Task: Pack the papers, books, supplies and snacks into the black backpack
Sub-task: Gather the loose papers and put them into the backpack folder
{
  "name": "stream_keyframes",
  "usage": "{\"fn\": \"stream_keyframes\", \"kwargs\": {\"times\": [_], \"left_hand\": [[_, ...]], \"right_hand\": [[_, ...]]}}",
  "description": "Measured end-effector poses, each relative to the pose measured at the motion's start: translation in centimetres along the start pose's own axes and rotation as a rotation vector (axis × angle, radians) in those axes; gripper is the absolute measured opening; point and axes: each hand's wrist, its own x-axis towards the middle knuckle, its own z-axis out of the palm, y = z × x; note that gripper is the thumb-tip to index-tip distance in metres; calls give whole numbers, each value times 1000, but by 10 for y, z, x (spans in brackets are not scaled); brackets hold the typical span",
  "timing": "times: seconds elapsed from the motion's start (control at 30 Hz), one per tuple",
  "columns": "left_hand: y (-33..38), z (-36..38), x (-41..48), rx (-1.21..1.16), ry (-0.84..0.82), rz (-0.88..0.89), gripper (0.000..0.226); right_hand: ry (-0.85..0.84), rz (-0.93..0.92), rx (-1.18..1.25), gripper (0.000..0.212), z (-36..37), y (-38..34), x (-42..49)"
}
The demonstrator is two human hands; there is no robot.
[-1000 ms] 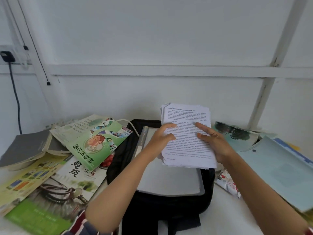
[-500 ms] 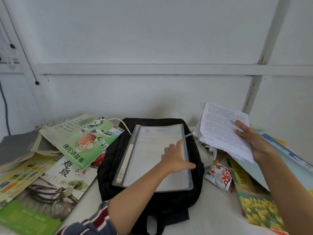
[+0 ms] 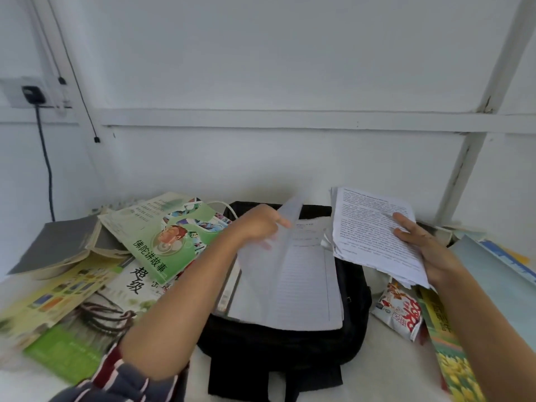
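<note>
The black backpack (image 3: 290, 346) lies flat on the white table. On it rests a clear folder (image 3: 293, 285) with lined sheets inside. My left hand (image 3: 258, 224) pinches the folder's translucent cover and holds it lifted, so the folder stands open. A stack of printed papers (image 3: 374, 230) is gripped in my right hand (image 3: 426, 248), above the backpack's right edge. Right of the backpack lies a red and white snack packet (image 3: 398, 310). Books are piled at the left, with a green-covered book (image 3: 165, 236) on top.
A grey book (image 3: 55, 248) and more books (image 3: 72, 309) cover the table's left side. At the right lie a yellow-flower book (image 3: 452, 361) and a pale blue folder (image 3: 499, 282). A white cable (image 3: 226, 207) runs behind the backpack. A wall stands close behind.
My right hand carried the paper stack off to the right, then brought it back a little. My left hand let go of the stack, reached the folder and lifted its cover.
</note>
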Motion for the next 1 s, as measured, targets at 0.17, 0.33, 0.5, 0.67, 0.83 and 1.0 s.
{"fn": "stream_keyframes", "kwargs": {"times": [0.17, 0.33, 0.5, 0.67, 0.83, 1.0], "left_hand": [[-40, -77, -21, -173, 171, -82, 14], [-93, -136, -36, -210, 330, -215, 15], [-131, -172, -39, -190, 375, -328, 16], [-167, -191, -33, -156, 338, -396, 16], [-201, -189, -20, -16, 254, -410, 27], [-195, -140, -10, 499, 601, -126, 47]], "right_hand": [[-81, 62, 0, 80, 47, 19, 20], [-152, 125, 9, 51, 99, 42, 37], [-152, 154, 4, 40, 147, 61, 49], [-104, 158, 88, 37, 184, 86, 55], [-32, 221, -82, 41, 204, 118, 57], [85, 243, -233, 40, 205, 126, 53]]}}
